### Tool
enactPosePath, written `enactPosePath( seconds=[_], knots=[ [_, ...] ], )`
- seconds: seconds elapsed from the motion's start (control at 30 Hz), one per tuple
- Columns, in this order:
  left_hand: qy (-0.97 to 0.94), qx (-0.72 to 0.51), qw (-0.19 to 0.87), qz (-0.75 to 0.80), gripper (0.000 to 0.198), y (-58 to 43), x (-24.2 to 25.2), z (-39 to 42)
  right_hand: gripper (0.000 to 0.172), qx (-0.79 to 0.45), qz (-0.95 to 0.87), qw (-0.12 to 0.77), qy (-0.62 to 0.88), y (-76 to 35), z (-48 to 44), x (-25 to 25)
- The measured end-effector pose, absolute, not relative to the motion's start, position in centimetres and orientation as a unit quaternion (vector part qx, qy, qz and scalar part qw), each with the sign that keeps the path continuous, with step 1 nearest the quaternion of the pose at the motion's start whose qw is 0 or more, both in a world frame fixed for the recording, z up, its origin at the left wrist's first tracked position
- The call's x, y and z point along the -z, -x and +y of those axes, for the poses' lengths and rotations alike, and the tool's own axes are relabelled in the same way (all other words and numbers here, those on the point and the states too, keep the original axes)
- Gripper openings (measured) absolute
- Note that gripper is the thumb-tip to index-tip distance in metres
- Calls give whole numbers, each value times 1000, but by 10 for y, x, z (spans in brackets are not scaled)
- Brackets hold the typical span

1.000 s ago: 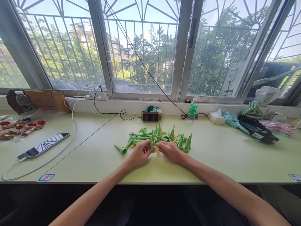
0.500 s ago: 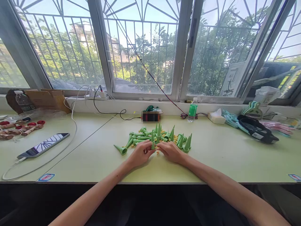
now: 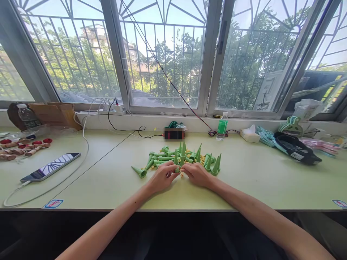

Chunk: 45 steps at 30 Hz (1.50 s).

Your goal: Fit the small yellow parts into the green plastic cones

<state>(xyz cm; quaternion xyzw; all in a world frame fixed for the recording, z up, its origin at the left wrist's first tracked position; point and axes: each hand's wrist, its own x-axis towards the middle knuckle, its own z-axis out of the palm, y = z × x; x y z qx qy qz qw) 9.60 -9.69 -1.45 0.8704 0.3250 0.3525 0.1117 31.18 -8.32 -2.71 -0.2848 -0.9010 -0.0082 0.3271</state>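
Both my hands meet at the near edge of a pile of green plant watering spikes (image 3: 162, 158), cone-shaped with wide round bases. Between the thumb and fingers of my left hand (image 3: 164, 176) is one green watering spike (image 3: 177, 169), partly hidden by the fingers. My right hand (image 3: 197, 174) is closed right beside it, fingertips bent towards that spike; whatever it pinches is hidden. A small orange-yellow piece (image 3: 181, 175) shows just below the fingertips. More yellow pieces lie among the spikes. Several spikes stand point up, and one loose spike (image 3: 139, 172) lies at the left.
A phone (image 3: 51, 167) with a white cable lies left, near wooden pieces with red balls (image 3: 36, 142). Behind the pile are a dark blurred device (image 3: 174, 134) and a green-labelled bottle (image 3: 222, 126). Tissues (image 3: 249, 134) and a black strapped object (image 3: 296, 148) sit right.
The green spike in my left hand has turned, so less of its length shows between my fingers. Both hands stay in nearly the same place.
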Motion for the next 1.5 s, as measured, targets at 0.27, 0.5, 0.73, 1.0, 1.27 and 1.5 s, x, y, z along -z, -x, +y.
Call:
enactPosePath(
  seconds=[0.27, 0.5, 0.73, 1.0, 1.27, 1.5],
  knots=[
    [-877, -351, 102, 313, 14, -96, 16, -97, 32, 12, -895, 332, 296, -312, -81, 31],
    [-864, -362, 106, 335, 15, -99, 14, -98, 33, -3, -890, 339, 305, -310, -82, 29],
    [-833, -387, 114, 377, 23, -101, 12, -97, 18, -7, -870, 387, 306, -308, -83, 28],
    [-827, -394, 140, 376, 22, -102, 9, -98, 21, 25, -888, 366, 276, -311, -83, 26],
    [-832, -387, 134, 373, 23, -101, 9, -99, 19, 29, -900, 348, 262, -312, -81, 28],
    [-835, -388, 133, 368, 26, -100, 10, -98, 17, 26, -899, 346, 266, -312, -80, 29]
  ],
)
